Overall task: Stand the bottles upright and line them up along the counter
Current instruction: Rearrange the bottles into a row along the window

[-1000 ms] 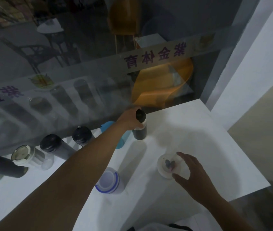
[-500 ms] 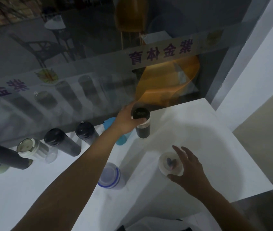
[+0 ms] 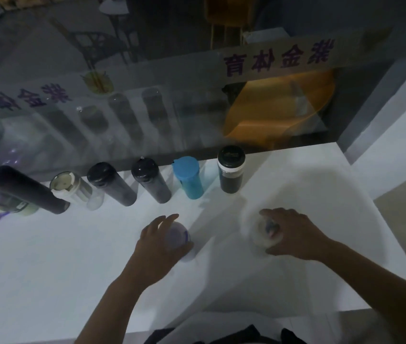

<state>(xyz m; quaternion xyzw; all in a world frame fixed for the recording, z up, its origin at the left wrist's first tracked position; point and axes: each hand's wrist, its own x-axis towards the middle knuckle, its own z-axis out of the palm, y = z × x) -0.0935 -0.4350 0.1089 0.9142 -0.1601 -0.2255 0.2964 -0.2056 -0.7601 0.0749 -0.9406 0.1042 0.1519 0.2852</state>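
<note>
The white desk (image 3: pixel 48 269) fills the lower frame, bare at lower left. Upright bottles (image 3: pixel 147 180) line its far edge under the glass; those at far left are cut off. At centre, the left hand (image 3: pixel 158 240) grips a blurred purple-capped bottle (image 3: pixel 178 235); the right hand (image 3: pixel 293 234) grips a blurred white bottle (image 3: pixel 264 232).

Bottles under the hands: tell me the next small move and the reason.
Probably carry the white bottle under the right hand up to the glass, just right of the dark bottle with the white band. That bottle ends the row, bare counter lies beside it, and both hands already cover bottles standing short of the line.
</note>
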